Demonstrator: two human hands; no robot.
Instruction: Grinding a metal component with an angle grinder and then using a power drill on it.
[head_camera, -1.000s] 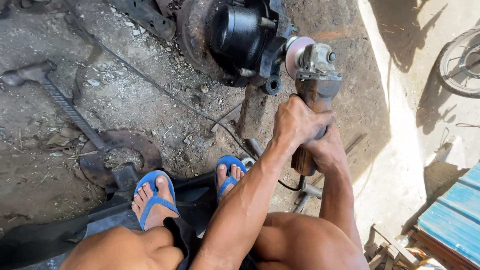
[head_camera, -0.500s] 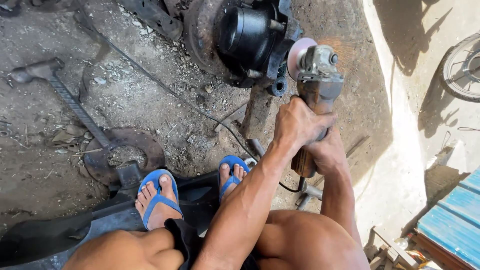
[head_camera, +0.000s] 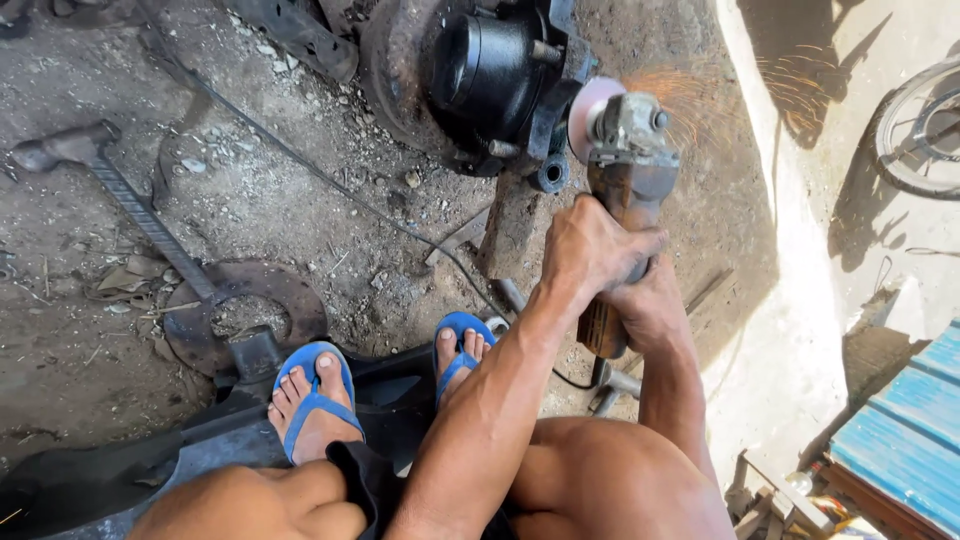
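Ground: packed dirt (head_camera: 300, 200) strewn with pebbles and scrap, sunlit pale concrete (head_camera: 800, 330) along the right side.
Workpiece: black metal hub assembly (head_camera: 480, 70) at top centre, lying on the dirt against a rusty disc; probably set low so the tool can bear down on its right edge.
Tool: angle grinder (head_camera: 625, 150) with its pinkish disc (head_camera: 585, 115) against the hub's right flank, orange sparks (head_camera: 690, 100) spraying rightward, away from the body.
Left hand (head_camera: 590, 250): wrapped tight around the grinder's body just behind the head, fingers closed over it, apparently to steady the head.
Right hand (head_camera: 645, 305): clamped lower on the same body, just behind and touching the left hand; fingers mostly hidden underneath.
Cable: thin black cord (head_camera: 330, 190) trailing across the dirt from upper left toward the feet, well apart from the disc.
Feet: blue flip-flops (head_camera: 315, 400), planted on a dark metal beam (head_camera: 200, 440), near the grinder's tail.
Left side: sledgehammer (head_camera: 110, 190) with ribbed handle lying beside a rusty round plate (head_camera: 245, 315), both well apart from the hands.
Right edge: bicycle wheel (head_camera: 915, 130) at upper right, blue panel (head_camera: 910, 420) at lower right.
Open room: bare dirt between hub and feet; tight on the right, where the concrete step begins beside the grinder.
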